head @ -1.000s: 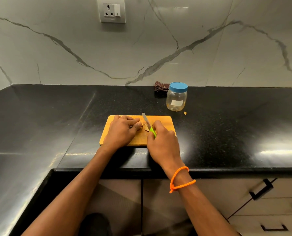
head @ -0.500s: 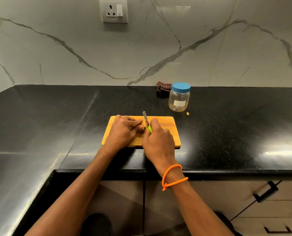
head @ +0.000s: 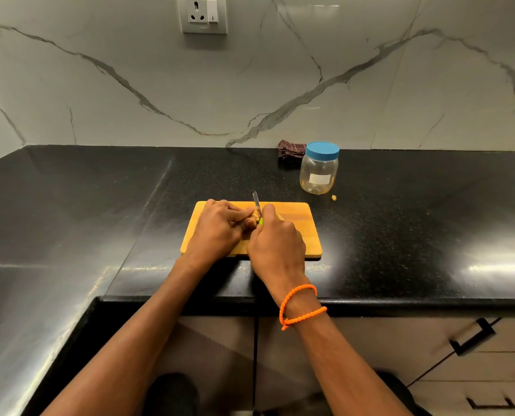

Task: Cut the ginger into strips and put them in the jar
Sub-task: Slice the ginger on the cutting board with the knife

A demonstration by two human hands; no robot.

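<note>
Both hands over wooden cutting board [head: 304, 232] on black tabletop [head: 400, 235]. Left hand [head: 217, 232] curled, fingers [head: 245, 225] pinching ginger [head: 253, 219] down on board near its far-middle. Right hand [head: 277, 247] wrapped round knife [head: 257, 207], green handle just showing at the thumb, blade pointing away, set right against the ginger's right side. Cannot tell if blade is in the ginger or only touching. Small pale piece [head: 280, 217] on board just right of the knife, partly hidden by right hand. Orange bracelet [head: 302, 307] on right wrist. Jar [head: 319, 171] upright beyond board's far right corner, well apart from hands, blue lid on, white label facing front, looks almost empty. Tiny yellow scrap [head: 334, 197] on tabletop just beside jar base. Dark folded cloth [head: 290, 153] behind jar at wall. Socket [head: 203, 14] above on marble backsplash. Cabinet drawers [head: 472, 337] below front edge.
</note>
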